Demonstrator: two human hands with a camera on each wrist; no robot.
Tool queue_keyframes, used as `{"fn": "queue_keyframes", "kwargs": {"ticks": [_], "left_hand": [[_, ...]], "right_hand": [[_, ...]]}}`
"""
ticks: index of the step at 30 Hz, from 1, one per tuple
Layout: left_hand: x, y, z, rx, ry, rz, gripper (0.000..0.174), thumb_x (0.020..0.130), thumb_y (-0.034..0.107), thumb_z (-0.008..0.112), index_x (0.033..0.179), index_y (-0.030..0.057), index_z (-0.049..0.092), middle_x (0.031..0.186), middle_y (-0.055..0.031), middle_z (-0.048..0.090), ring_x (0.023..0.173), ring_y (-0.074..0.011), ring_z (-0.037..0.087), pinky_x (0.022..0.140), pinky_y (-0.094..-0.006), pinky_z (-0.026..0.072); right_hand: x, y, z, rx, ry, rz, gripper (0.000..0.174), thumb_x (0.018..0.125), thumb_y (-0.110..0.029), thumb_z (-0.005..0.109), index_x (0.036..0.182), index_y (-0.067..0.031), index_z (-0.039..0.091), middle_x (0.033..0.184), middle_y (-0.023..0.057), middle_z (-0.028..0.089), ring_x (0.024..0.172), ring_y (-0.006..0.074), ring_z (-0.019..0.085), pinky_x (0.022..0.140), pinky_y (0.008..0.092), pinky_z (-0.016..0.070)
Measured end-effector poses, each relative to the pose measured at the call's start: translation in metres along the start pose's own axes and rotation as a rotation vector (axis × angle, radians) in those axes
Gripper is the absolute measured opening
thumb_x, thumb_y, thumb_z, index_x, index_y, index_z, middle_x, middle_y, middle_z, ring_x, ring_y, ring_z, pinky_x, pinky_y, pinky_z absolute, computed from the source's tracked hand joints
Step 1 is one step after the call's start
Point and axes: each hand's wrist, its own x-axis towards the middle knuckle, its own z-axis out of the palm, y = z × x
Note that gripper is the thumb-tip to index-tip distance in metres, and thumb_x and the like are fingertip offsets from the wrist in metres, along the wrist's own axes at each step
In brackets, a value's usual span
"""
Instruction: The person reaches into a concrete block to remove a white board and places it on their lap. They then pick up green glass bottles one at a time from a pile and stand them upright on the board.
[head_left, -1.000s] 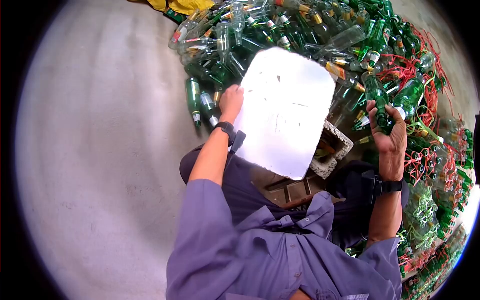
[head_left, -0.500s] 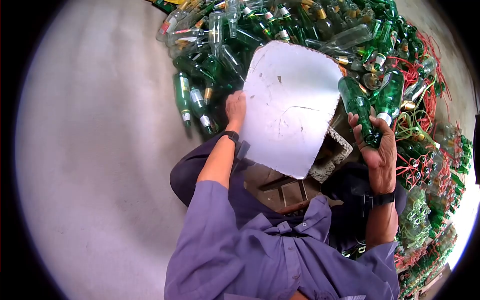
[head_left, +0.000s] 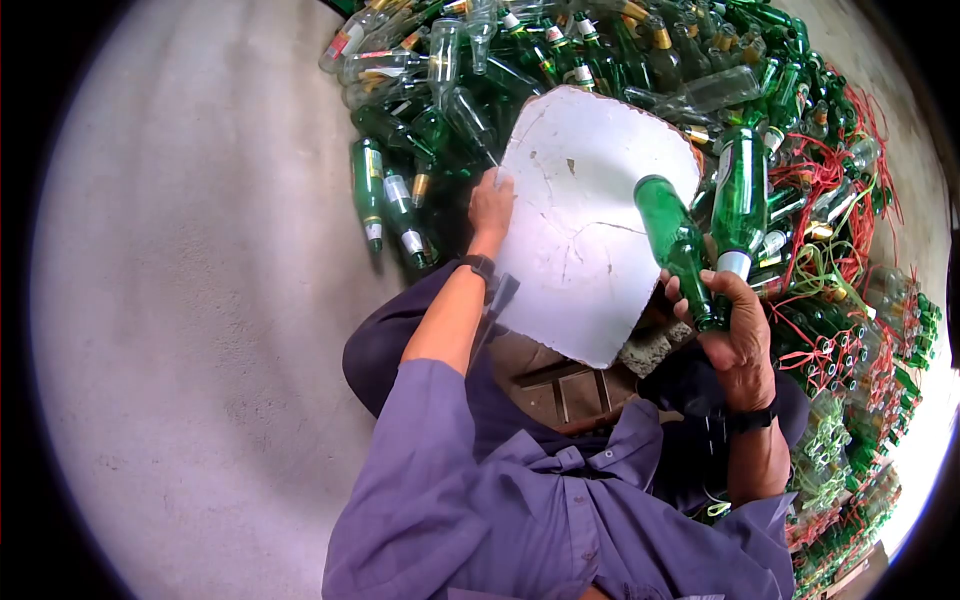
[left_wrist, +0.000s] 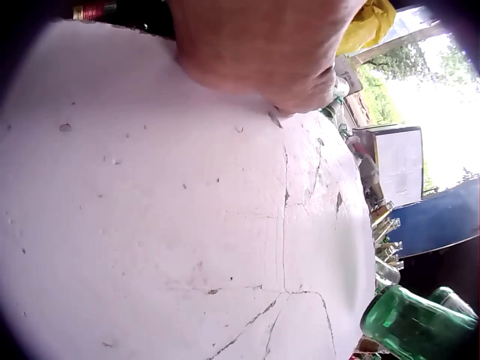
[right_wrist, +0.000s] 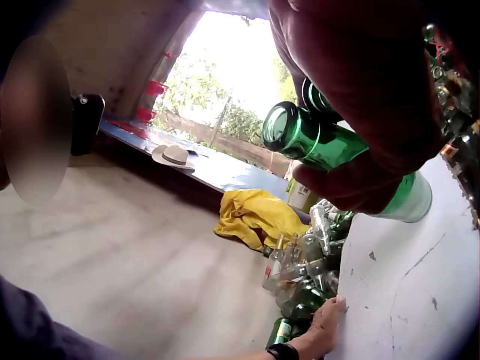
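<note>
My right hand [head_left: 738, 340] grips two green glass bottles by their necks, bases pointing up and away. One green bottle [head_left: 668, 220] leans over the right part of a white board [head_left: 575, 270]; the other green bottle [head_left: 741, 190], with a pale neck wrapper, stands just right of it. In the right wrist view, a bottle mouth [right_wrist: 280, 126] pokes out past the fingers. My left hand [head_left: 490, 212] grips the board's left edge, its fingertips hidden in the left wrist view. Cracks and chips mark the board, which lies in front of my knees.
A heap of loose bottles [head_left: 620, 60] spreads behind the board. Several green bottles [head_left: 368, 195] lie at its left end on the concrete floor [head_left: 200, 300]. Red straps [head_left: 870, 150] and tied bundles of bottles [head_left: 835, 350] fill the right side. A rough block [head_left: 650, 350] shows under the board.
My right hand has brought the two bottles left and toward my body, one now over the board's right part. The left hand stays at the board's left edge.
</note>
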Motion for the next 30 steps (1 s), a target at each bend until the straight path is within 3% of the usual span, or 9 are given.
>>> {"fn": "queue_keyframes", "kwargs": {"ticks": [3,5,14,16,20,23,25,26,30], "left_hand": [[-0.004,0.0,-0.002,0.019,-0.012,0.002,0.048,0.087,0.045,0.058,0.127,0.0173,0.063,0.109,-0.0158,0.068,0.106,-0.0347,0.061,0.091,-0.0428,0.0485],[-0.007,0.01,-0.007,0.035,-0.034,-0.015,0.05,0.087,0.046,0.058,0.128,0.0188,0.063,0.109,-0.0142,0.068,0.108,-0.0324,0.06,0.093,-0.0418,0.048],[0.006,0.023,-0.006,0.036,-0.134,0.059,0.046,0.087,0.05,0.057,0.123,0.0237,0.068,0.102,-0.0112,0.069,0.107,-0.028,0.058,0.095,-0.0376,0.047],[0.002,0.033,-0.009,0.038,-0.141,0.063,0.046,0.087,0.051,0.057,0.123,0.0235,0.068,0.1,-0.0128,0.069,0.106,-0.0291,0.059,0.095,-0.0385,0.0472],[-0.007,0.033,-0.003,0.042,-0.195,0.152,0.045,0.089,0.051,0.056,0.123,0.0231,0.067,0.102,-0.0187,0.067,0.104,-0.0328,0.061,0.093,-0.0416,0.0482],[-0.008,0.028,0.005,0.011,-0.241,0.212,0.04,0.091,0.049,0.056,0.127,0.0313,0.063,0.101,-0.0187,0.065,0.1,-0.0364,0.061,0.089,-0.0438,0.0492],[-0.015,0.039,-0.001,0.121,-0.273,0.139,0.043,0.093,0.045,0.054,0.132,0.0267,0.059,0.102,-0.0168,0.065,0.104,-0.0355,0.06,0.091,-0.0457,0.0475],[-0.018,0.042,-0.002,0.121,-0.27,0.144,0.043,0.093,0.045,0.054,0.132,0.0267,0.059,0.102,-0.0168,0.065,0.104,-0.0355,0.06,0.091,-0.0457,0.0475],[-0.034,0.062,-0.015,0.172,-0.017,0.423,0.055,0.08,0.034,0.067,0.129,0.0117,0.057,0.115,-0.0165,0.062,0.116,-0.0347,0.053,0.098,-0.0478,0.041]], "right_hand": [[0.003,0.009,0.004,-0.039,0.016,0.036,0.049,0.086,-0.002,0.057,0.132,0.0008,0.041,0.104,0.0287,0.062,0.083,0.0318,0.067,0.065,0.0357,0.0563],[0.009,0.015,-0.002,-0.061,-0.027,0.137,0.06,0.085,-0.005,0.058,0.141,-0.0088,0.037,0.116,0.0306,0.057,0.089,0.0305,0.065,0.07,0.0338,0.0539],[0.015,0.022,0.011,-0.148,-0.009,0.165,0.061,0.085,-0.006,0.057,0.142,-0.0071,0.035,0.114,0.0305,0.058,0.088,0.0285,0.066,0.067,0.0331,0.0557],[0.012,0.022,0.022,-0.131,0.017,0.101,0.037,0.085,-0.005,0.059,0.118,0.011,0.052,0.1,0.0253,0.067,0.081,0.029,0.069,0.063,0.0349,0.0561],[0.013,0.021,0.024,-0.122,-0.013,0.131,0.041,0.086,-0.006,0.057,0.122,0.0107,0.047,0.099,0.0249,0.066,0.08,0.0285,0.068,0.063,0.0353,0.0546],[0.018,0.02,0.021,-0.138,-0.047,0.174,0.063,0.087,-0.009,0.056,0.144,-0.0085,0.032,0.114,0.0313,0.057,0.086,0.0285,0.064,0.067,0.0324,0.0535],[0.022,0.02,0.024,-0.023,-0.037,0.218,0.057,0.088,-0.01,0.055,0.14,-0.0006,0.033,0.114,0.0307,0.056,0.088,0.0287,0.063,0.066,0.0318,0.0533],[0.023,0.017,0.028,0.044,-0.043,0.248,0.048,0.088,-0.007,0.055,0.126,0.0136,0.035,0.106,0.0264,0.057,0.087,0.0309,0.063,0.067,0.0354,0.0512],[0.031,0.015,0.026,0.189,-0.052,0.292,0.05,0.086,-0.004,0.056,0.126,0.0145,0.032,0.109,0.0269,0.055,0.089,0.034,0.062,0.067,0.0366,0.0526]]}}
